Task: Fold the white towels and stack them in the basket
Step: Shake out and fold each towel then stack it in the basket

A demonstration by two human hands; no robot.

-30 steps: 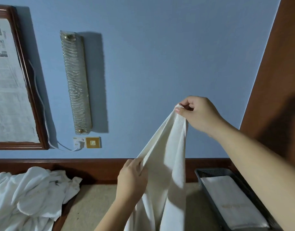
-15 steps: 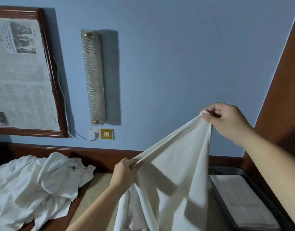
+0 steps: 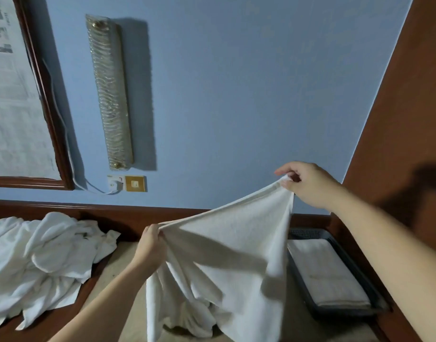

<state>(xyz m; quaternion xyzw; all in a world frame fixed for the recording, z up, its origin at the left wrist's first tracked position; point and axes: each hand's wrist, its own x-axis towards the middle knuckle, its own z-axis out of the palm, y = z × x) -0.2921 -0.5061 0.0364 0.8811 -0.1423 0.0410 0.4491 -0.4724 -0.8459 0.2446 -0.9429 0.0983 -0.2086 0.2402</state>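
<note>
Gripping white towel (image 3: 227,255) top edge: left hand (image 3: 150,245) low, fingers curled round bunched cloth; right hand (image 3: 308,183) raised, pinching corner. Hanging spread between hands, above beige surface (image 3: 108,272). Right: dark basket (image 3: 355,265) holding folded towel (image 3: 328,272). Left: crumpled towel pile (image 3: 39,262).

- The held towel (image 3: 227,245) hangs at the centre, above the table (image 3: 118,265).
- The towel pile (image 3: 39,257) lies to the left.
- The basket (image 3: 355,275) sits to the right, with a folded towel (image 3: 325,272) in it.

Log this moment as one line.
left hand: holds towel edge | right hand: pinches corner | basket: folded towel inside
</note>
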